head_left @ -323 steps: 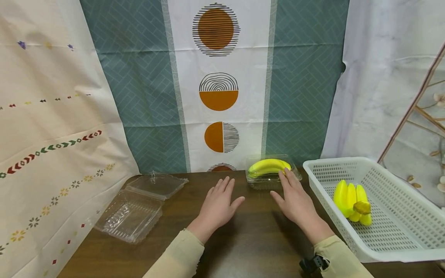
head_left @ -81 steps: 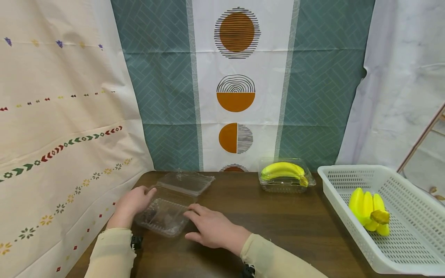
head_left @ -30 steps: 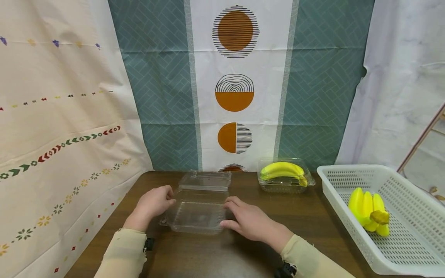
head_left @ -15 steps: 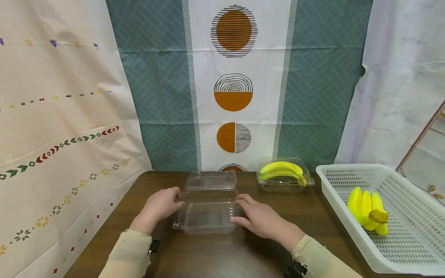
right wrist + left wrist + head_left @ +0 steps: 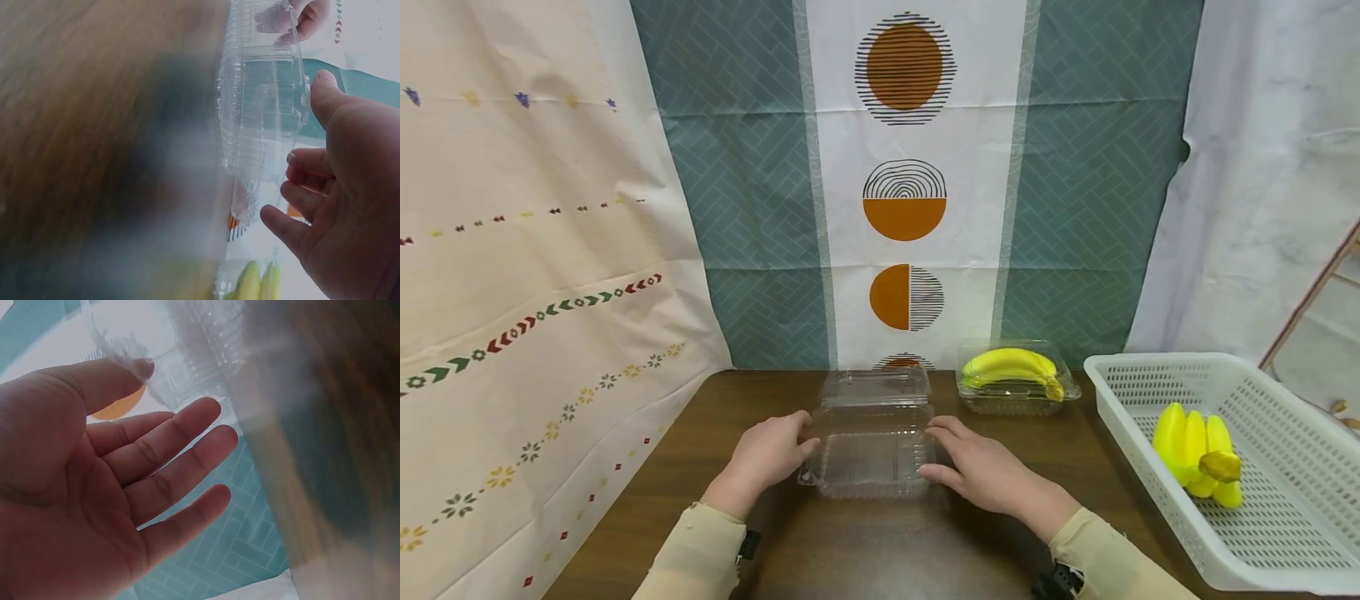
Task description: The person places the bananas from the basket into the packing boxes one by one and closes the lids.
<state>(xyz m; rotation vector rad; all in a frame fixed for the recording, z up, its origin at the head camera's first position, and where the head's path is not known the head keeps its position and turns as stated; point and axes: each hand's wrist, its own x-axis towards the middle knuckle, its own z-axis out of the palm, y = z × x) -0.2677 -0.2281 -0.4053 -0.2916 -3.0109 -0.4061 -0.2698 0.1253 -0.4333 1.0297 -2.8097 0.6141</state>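
A clear plastic clamshell container [image 5: 872,479] sits on the brown table, its lid [image 5: 876,386] folded back toward the curtain. My left hand [image 5: 767,458] is at its left side; in the left wrist view the thumb meets the clear rim [image 5: 159,394] while the other fingers stretch out, spread apart. At the right side, my right hand [image 5: 988,471] has its thumb and index fingertips right at the edge, seen in the right wrist view beside the container wall [image 5: 250,125]. The remaining fingers of that hand are loosely bent. Nothing lies inside the container.
A closed clamshell holding a banana bunch [image 5: 1011,367] stands at the back right. Farther right is a white perforated basket [image 5: 1138,492] with another banana bunch [image 5: 1195,446]. A patterned curtain [image 5: 910,200] closes the back; a cream cloth [image 5: 550,333] hangs left.
Both hands have come to the container, which has slid right from the table's left side and turned to face squarely forward. The boxed bananas and basket stay put.
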